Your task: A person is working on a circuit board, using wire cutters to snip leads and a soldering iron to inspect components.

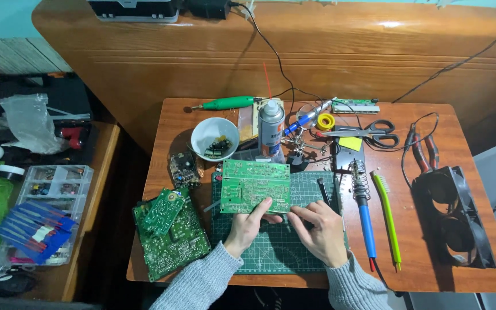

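On the green cutting mat (271,252) in the middle of the small wooden table (460,252), seen from the head camera, a green circuit board (256,186) is held tilted up on its near edge, solder side toward the viewer. The left hand (248,225) grips the board's lower edge, fingers curled behind it and thumb on the front. The right hand (318,229) is loosely closed just beside it at the board's lower right corner, fingertips bent inward and touching the left hand's fingers; whether it pinches anything cannot be told. Both wrists wear grey knitted sleeves. Left of the mat lie two more green boards (170,232), one stacked on the other at the table's near left corner. Behind the held board stand a spray can (271,129) and a white bowl (214,138) holding small parts. To the right of the mat a blue-handled soldering iron (365,212) rests in its coil stand, with a yellow-green brush (388,218) beside it and a black double fan (453,215) near the right edge. Scissors (374,133) lie at the back.
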